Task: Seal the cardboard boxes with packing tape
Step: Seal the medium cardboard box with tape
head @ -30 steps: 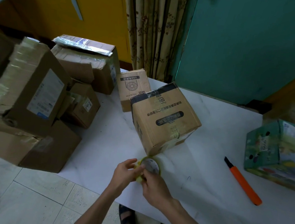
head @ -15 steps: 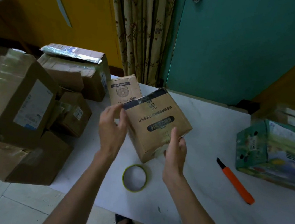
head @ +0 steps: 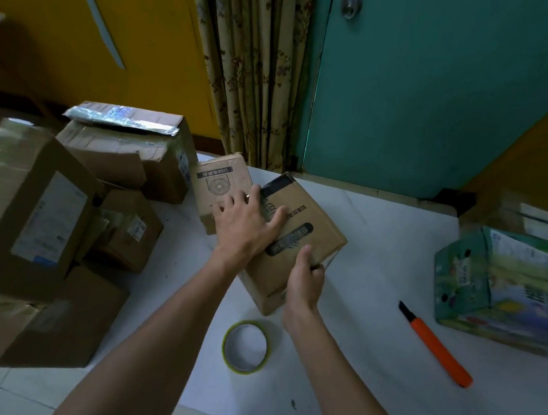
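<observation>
In the head view, at the middle of the frame, we see a cardboard box [head: 313,227] standing skewed on the white table [head: 366,374], one corner turned toward the lower edge. Its flaps are closed, so we cannot tell what is inside. The left hand [head: 246,228] lies flat on its top, fingers straight and spread. The right hand [head: 303,280] grips the box's near right edge, thumb on top and fingers curled round the side.

Touching its upper left side stands a smaller closed box [head: 215,179]. Left of the table, a stack of larger boxes [head: 30,212] fills the left of the frame, and the rearmost one carries a silvery packet [head: 121,119] on top. At the right edge sits a green printed box [head: 504,287], also closed.

The tape roll [head: 242,369] lies flat just below the held box, between the two forearms and near the table's front edge. An orange knife [head: 435,344] lies at lower right, just beside the green box. Between the knife and the held box we see a bare stretch of table.
</observation>
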`<action>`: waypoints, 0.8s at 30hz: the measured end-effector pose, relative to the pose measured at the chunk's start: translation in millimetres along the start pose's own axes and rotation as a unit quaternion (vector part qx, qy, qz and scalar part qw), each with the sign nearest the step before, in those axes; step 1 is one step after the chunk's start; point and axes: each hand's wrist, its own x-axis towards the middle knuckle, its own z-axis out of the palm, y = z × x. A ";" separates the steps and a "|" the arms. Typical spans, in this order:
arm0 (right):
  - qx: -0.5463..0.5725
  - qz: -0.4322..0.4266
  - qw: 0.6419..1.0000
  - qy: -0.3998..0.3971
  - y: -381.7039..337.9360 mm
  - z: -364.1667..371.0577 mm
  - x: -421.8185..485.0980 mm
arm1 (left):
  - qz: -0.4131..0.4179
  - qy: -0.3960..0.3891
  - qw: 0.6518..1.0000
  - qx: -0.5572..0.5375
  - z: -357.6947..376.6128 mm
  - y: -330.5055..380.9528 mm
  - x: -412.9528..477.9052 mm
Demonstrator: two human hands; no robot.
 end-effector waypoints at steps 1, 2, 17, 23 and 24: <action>-0.009 -0.021 1.000 0.001 -4.9 -3.0 -1.0 | -0.008 -0.008 1.000 -0.006 0.9 3.4 -2.0; -0.026 -0.053 0.998 0.001 -9.5 -7.2 -4.0 | -0.014 -0.015 1.000 -0.016 1.5 6.7 -5.9; -0.460 -0.315 0.829 -0.048 -16.2 -20.3 -14.1 | -0.182 -0.190 0.847 -0.461 59.1 1.8 -19.1; -0.555 -0.320 0.764 -0.073 3.4 -13.1 11.8 | -0.146 -0.234 0.777 -0.565 34.8 -7.6 -19.2; -0.573 -0.323 0.749 -0.080 9.2 -16.1 15.1 | -0.140 -0.236 0.774 -0.571 31.5 -5.3 -20.3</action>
